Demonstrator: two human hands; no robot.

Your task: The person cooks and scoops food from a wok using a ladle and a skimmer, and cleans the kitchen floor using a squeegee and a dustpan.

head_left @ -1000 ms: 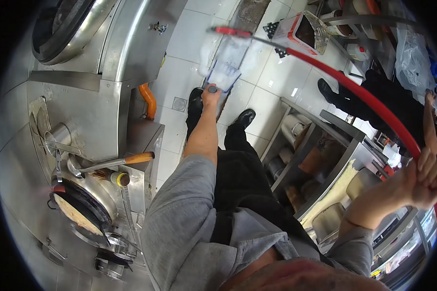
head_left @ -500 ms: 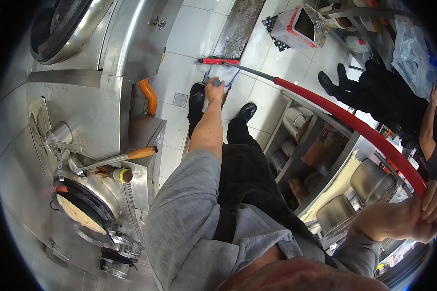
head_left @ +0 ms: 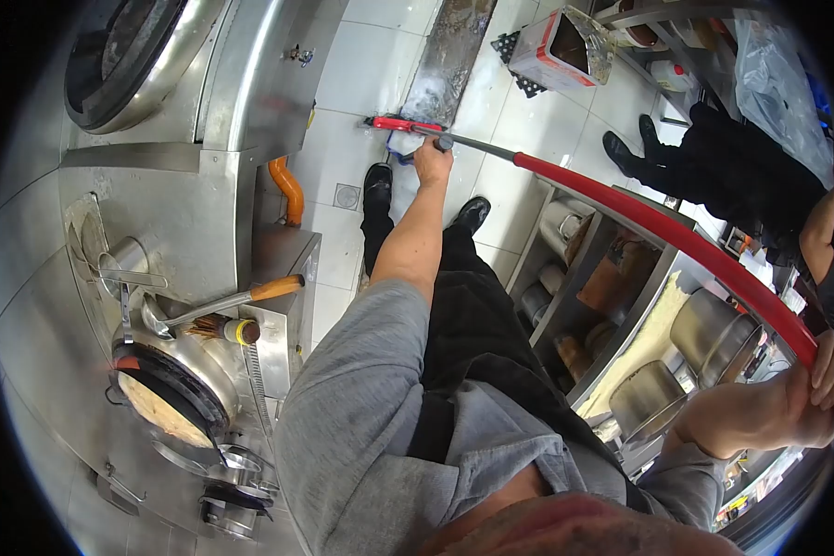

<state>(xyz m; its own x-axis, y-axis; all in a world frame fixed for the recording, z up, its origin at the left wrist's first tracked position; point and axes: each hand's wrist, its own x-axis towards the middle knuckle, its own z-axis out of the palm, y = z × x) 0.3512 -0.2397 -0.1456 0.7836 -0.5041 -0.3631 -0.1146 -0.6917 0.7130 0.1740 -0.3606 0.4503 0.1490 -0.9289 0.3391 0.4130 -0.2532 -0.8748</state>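
Observation:
My right hand is wrapped round the end of a long red pole, which turns grey towards its far end. That pole runs to the red head of a floor brush, resting on the wet, sudsy floor by a dark floor channel. My left hand is closed round a short upright handle with a grey tip, just beside the pole near the brush head. A blue-edged tool shows below this hand and looks joined to the handle; its kind is partly hidden.
A steel wok range stands left, with a ladle and an orange pipe. An open box sits ahead right. Metal shelving lines my right; beyond it stands another person in black clothes.
My left hand has shifted right and slightly forward with its handle, closer to the pole. The brush head has moved a little left. My right hand keeps its grip.

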